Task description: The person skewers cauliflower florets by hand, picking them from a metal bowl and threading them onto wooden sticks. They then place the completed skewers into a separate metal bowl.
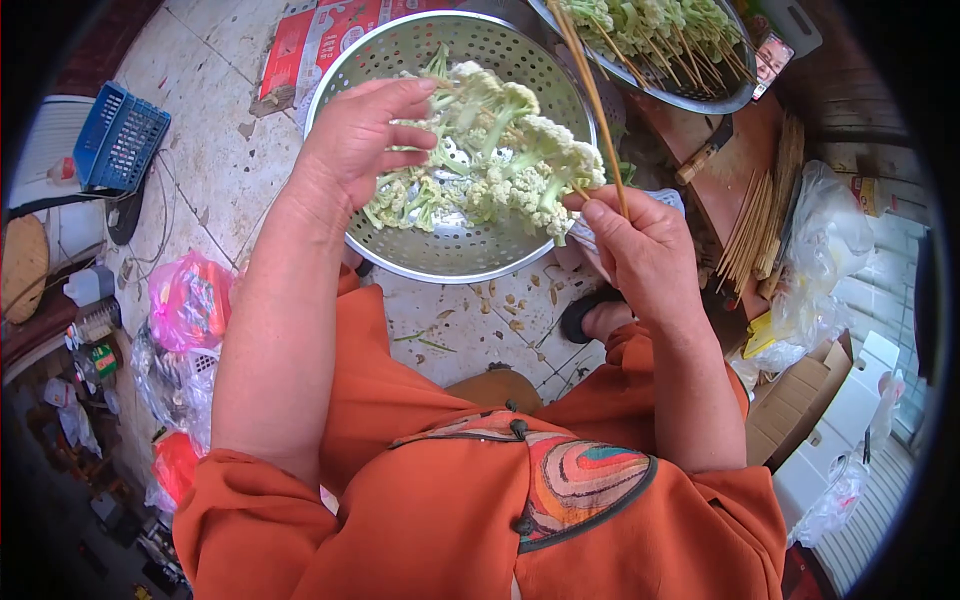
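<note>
My right hand is closed on several thin bamboo skewers. Two or more rise bare above the fist, while another runs leftward through a row of cauliflower florets. Over the left side of a perforated metal colander, my left hand has its fingers apart, beside the far end of that row. Whether its fingertips touch a floret is hard to tell. More loose cauliflower pieces lie in the colander, partly hidden by the row above them.
A metal basin of skewered cauliflower stands at the upper right, a phone at its rim. A knife and a bundle of bamboo skewers lie on the right. Plastic bags and a blue basket are on the left.
</note>
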A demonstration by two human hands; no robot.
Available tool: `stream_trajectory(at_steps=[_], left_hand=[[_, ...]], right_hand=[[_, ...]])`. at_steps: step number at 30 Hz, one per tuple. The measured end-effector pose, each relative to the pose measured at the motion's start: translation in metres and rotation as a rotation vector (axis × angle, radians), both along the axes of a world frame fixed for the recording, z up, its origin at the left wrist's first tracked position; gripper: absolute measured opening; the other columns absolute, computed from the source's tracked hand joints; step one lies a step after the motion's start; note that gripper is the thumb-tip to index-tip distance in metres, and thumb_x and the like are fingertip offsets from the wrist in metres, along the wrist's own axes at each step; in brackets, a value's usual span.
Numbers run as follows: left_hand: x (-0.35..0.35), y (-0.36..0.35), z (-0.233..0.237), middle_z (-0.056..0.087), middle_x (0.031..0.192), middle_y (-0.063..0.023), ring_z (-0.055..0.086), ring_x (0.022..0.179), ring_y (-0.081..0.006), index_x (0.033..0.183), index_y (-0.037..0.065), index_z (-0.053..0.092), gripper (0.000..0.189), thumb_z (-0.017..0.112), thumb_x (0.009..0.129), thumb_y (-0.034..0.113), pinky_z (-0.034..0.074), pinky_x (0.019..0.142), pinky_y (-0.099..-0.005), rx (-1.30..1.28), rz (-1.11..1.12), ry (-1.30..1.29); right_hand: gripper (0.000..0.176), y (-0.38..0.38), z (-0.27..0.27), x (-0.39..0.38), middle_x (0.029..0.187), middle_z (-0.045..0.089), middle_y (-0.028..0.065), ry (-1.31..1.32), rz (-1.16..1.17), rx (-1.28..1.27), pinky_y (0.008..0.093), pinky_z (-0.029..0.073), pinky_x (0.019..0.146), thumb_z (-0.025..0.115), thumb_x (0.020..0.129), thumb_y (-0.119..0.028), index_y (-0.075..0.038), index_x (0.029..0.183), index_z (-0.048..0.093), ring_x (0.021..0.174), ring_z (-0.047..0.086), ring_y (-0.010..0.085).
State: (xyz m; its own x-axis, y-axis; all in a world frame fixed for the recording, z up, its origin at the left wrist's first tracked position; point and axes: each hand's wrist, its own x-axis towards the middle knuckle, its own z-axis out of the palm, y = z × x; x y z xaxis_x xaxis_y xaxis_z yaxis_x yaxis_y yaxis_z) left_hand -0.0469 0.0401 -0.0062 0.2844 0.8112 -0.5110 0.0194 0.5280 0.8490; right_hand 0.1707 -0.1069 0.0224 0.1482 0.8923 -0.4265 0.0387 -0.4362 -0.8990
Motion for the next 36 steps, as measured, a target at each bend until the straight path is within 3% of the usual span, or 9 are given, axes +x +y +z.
stream_trajectory(at_steps=[4,6,7,16,19,22,23,27,36], left_hand=[[-0.004,0.006,-0.002,0.057,0.104,-0.0076,0.060,0.078,-0.0148,0.112,0.002,0.056,0.042,0.067,0.082,0.029,0.051,0.073,-0.0313,0.106,0.033,0.068],[-0.003,0.006,-0.001,0.058,0.101,-0.0068,0.060,0.078,-0.0139,0.115,0.002,0.055,0.044,0.067,0.081,0.027,0.050,0.073,-0.0300,0.169,0.041,0.119],[-0.001,0.005,-0.001,0.058,0.101,-0.0068,0.060,0.078,-0.0139,0.115,0.002,0.055,0.044,0.067,0.081,0.027,0.050,0.073,-0.0300,0.168,0.043,0.114],[0.013,-0.011,-0.015,0.062,0.096,-0.0080,0.059,0.076,-0.0132,0.111,0.001,0.058,0.039,0.066,0.080,0.022,0.048,0.071,-0.0277,0.218,-0.287,0.375],[0.021,-0.020,-0.033,0.065,0.097,-0.0159,0.062,0.090,-0.0229,0.108,-0.002,0.062,0.040,0.067,0.075,0.021,0.048,0.081,-0.0315,0.309,-0.503,0.518],[0.026,-0.024,-0.027,0.066,0.095,-0.0154,0.063,0.088,-0.0217,0.107,-0.002,0.062,0.039,0.067,0.075,0.020,0.048,0.079,-0.0312,0.276,-0.441,0.450],[0.027,-0.024,-0.027,0.063,0.090,-0.0087,0.060,0.071,-0.0145,0.107,-0.002,0.060,0.034,0.065,0.079,0.016,0.048,0.065,-0.0272,0.301,-0.426,0.414],[0.027,-0.024,-0.014,0.065,0.089,-0.0111,0.061,0.072,-0.0153,0.104,-0.003,0.061,0.034,0.066,0.077,0.016,0.049,0.066,-0.0286,0.257,-0.370,0.357],[0.025,-0.023,0.010,0.062,0.088,-0.0056,0.059,0.070,-0.0110,0.103,0.000,0.060,0.026,0.063,0.081,0.014,0.049,0.064,-0.0242,0.262,-0.339,0.234]], right_hand=[[0.017,-0.003,-0.008,0.010,0.059,0.049,-0.0028,-0.102,0.030,-0.031,0.0237,0.035,0.047,0.055,0.091,-0.014,-0.002,0.093,0.067,0.050,0.042,0.0063],[0.014,-0.008,-0.021,0.007,0.066,0.056,0.0067,-0.458,0.138,0.241,0.0317,0.042,0.055,0.056,0.089,-0.012,-0.003,0.093,0.066,0.058,0.053,0.0196],[0.011,-0.012,-0.015,0.011,0.080,0.060,0.0130,-0.607,0.267,0.245,0.0389,0.045,0.069,0.058,0.083,-0.008,-0.003,0.091,0.065,0.077,0.057,0.0319],[0.012,-0.037,-0.055,0.021,0.116,0.053,0.0183,-1.037,0.455,0.455,0.0437,0.041,0.096,0.060,0.077,-0.004,-0.002,0.088,0.063,0.113,0.048,0.0379],[0.018,-0.031,-0.063,0.028,0.128,0.046,0.0169,-1.119,0.488,0.397,0.0472,0.037,0.099,0.060,0.078,-0.007,-0.004,0.096,0.061,0.121,0.042,0.0385],[0.018,-0.028,-0.062,0.031,0.126,0.049,0.0185,-1.222,0.532,0.370,0.0450,0.037,0.099,0.056,0.082,-0.012,-0.005,0.098,0.060,0.120,0.043,0.0388],[0.022,-0.029,-0.073,0.034,0.120,0.053,0.0193,-1.199,0.486,0.254,0.0424,0.044,0.091,0.052,0.084,-0.014,-0.007,0.105,0.057,0.110,0.051,0.0379],[0.032,-0.029,-0.067,0.037,0.099,0.058,0.0138,-1.199,0.603,0.193,0.0415,0.052,0.067,0.050,0.084,-0.012,-0.014,0.116,0.051,0.084,0.062,0.0324],[0.040,-0.028,-0.075,0.041,0.089,0.059,0.0084,-1.253,0.581,0.235,0.0410,0.051,0.064,0.062,0.078,-0.017,-0.016,0.118,0.053,0.077,0.062,0.0295]])
